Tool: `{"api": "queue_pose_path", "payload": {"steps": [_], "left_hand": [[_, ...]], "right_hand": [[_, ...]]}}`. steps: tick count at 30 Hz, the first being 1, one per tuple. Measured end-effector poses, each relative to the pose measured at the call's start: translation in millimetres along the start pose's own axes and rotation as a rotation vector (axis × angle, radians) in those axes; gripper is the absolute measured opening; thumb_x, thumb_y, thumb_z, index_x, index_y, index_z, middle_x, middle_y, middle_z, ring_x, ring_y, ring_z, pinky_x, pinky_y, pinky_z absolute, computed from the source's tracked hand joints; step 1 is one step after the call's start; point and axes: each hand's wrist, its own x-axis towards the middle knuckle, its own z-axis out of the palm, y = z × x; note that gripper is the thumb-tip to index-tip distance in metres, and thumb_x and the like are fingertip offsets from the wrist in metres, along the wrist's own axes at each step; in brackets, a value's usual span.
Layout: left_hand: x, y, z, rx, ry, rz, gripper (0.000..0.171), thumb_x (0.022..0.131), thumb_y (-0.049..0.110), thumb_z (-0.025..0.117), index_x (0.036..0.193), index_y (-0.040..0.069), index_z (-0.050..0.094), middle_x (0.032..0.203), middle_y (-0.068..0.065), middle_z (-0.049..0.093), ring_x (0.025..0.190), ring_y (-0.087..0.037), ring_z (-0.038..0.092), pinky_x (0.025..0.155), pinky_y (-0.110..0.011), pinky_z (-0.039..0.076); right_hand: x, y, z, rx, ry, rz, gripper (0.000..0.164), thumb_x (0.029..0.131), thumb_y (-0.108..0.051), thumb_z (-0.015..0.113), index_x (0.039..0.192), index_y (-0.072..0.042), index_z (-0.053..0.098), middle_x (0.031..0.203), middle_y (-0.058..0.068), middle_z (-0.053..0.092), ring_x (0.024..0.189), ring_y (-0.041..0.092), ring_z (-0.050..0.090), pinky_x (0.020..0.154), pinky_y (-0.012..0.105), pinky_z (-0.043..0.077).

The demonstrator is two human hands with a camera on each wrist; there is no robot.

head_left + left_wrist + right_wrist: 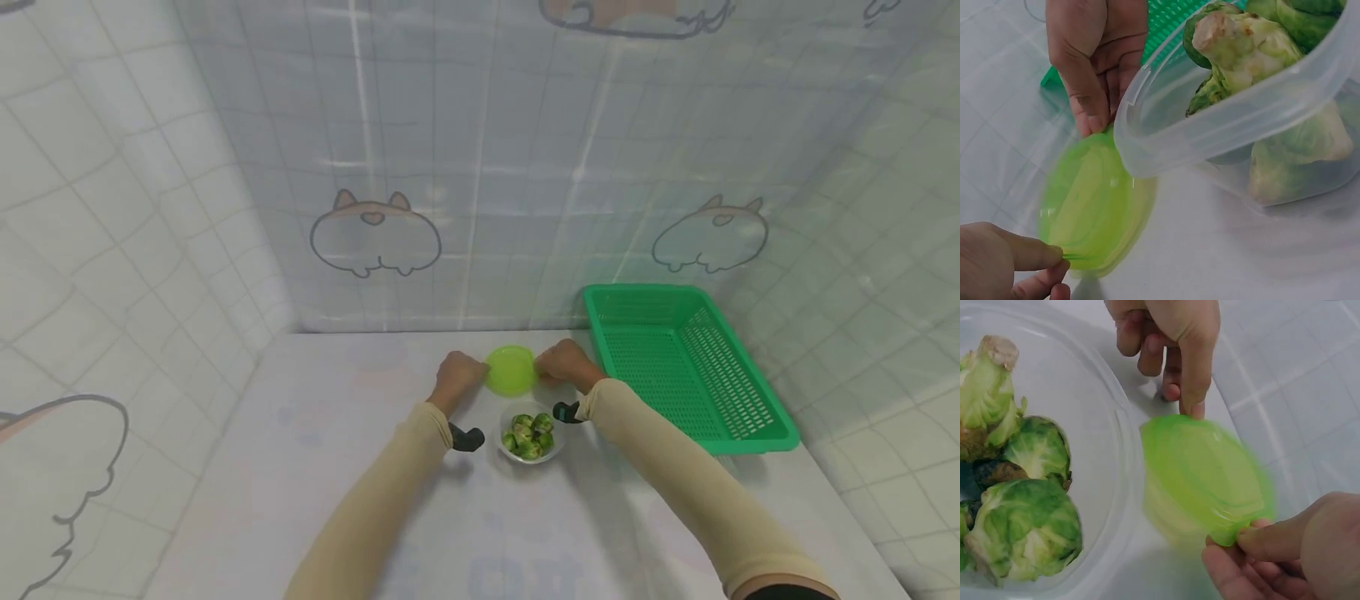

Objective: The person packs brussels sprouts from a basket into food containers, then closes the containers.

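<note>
A translucent lime-green lid point(511, 371) is held by its edges between both hands, beyond the bowl. My left hand point(459, 374) pinches its left edge between thumb and fingers. At the opposite edge my right hand point(566, 364) pinches a small tab, seen closely in the right wrist view beside the lid point(1210, 475). Nearer to me stands a clear plastic container point(555, 451) with several Brussels sprouts point(529, 435) inside. In the left wrist view the container's rim point(1210, 134) overlaps part of the lid point(1091, 206).
A green perforated plastic basket point(675, 367) stands to the right, near the back edge of the white table point(322, 483). White sheeting with a grid and cartoon animals point(375, 237) hangs behind and at both sides. Dark wrist mounts point(467, 438) jut out near the container.
</note>
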Motion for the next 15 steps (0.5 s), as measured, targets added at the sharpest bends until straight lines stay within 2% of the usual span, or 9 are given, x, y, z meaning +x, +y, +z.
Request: {"api": "queue_pose_path", "payload": {"steps": [2, 3, 6, 9, 15], "left_hand": [[-0.2, -1.4, -0.5, -0.003, 0.002, 0.014, 0.033, 0.088, 0.021, 0.064, 0.104, -0.008, 0.067, 0.105, -0.019, 0.067, 0.101, -0.033, 0.063, 0.095, -0.047, 0.05], [-0.1, -1.6, -0.9, -0.001, 0.004, 0.028, 0.031, 0.088, 0.021, 0.064, 0.101, -0.007, 0.068, 0.103, -0.019, 0.067, 0.099, -0.033, 0.062, 0.094, -0.046, 0.05], [0.4, -1.2, -1.7, 0.0, 0.011, 0.063, 0.027, 0.089, 0.021, 0.063, 0.094, -0.005, 0.07, 0.098, -0.016, 0.066, 0.094, -0.03, 0.061, 0.093, -0.046, 0.05], [1.6, 0.0, -2.0, 0.001, 0.007, 0.083, 0.03, 0.091, 0.024, 0.064, 0.098, -0.004, 0.073, 0.1, -0.015, 0.068, 0.098, -0.03, 0.062, 0.095, -0.046, 0.05], [4.1, 2.6, -4.5, -0.037, -0.014, 0.098, 0.033, 0.092, 0.028, 0.067, 0.108, -0.001, 0.075, 0.11, -0.014, 0.072, 0.11, -0.032, 0.065, 0.097, -0.044, 0.05]], "right_hand": [[0.4, 2.4, 0.6, 0.089, 0.001, 0.017, 0.034, 0.089, -0.012, 0.06, 0.062, -0.015, 0.04, 0.061, 0.0, 0.045, 0.059, 0.015, 0.039, 0.061, 0.029, 0.037], [0.0, 3.0, 0.6, 0.211, 0.024, 0.076, 0.031, 0.089, -0.014, 0.06, 0.062, -0.013, 0.046, 0.065, 0.001, 0.053, 0.06, 0.015, 0.045, 0.062, 0.029, 0.041], [-2.7, 3.3, -1.5, 0.315, 0.017, 0.099, 0.015, 0.09, -0.016, 0.063, 0.079, -0.006, 0.066, 0.087, 0.009, 0.069, 0.075, 0.019, 0.064, 0.072, 0.032, 0.052], [-5.3, 1.9, -4.5, 0.371, 0.002, 0.112, 0.021, 0.091, -0.016, 0.064, 0.099, 0.001, 0.072, 0.102, 0.015, 0.071, 0.087, 0.024, 0.07, 0.081, 0.037, 0.056], [-7.9, -1.6, -8.3, 0.383, 0.006, 0.124, 0.027, 0.094, -0.012, 0.065, 0.114, 0.005, 0.07, 0.113, 0.02, 0.07, 0.099, 0.029, 0.07, 0.092, 0.043, 0.054]]}}
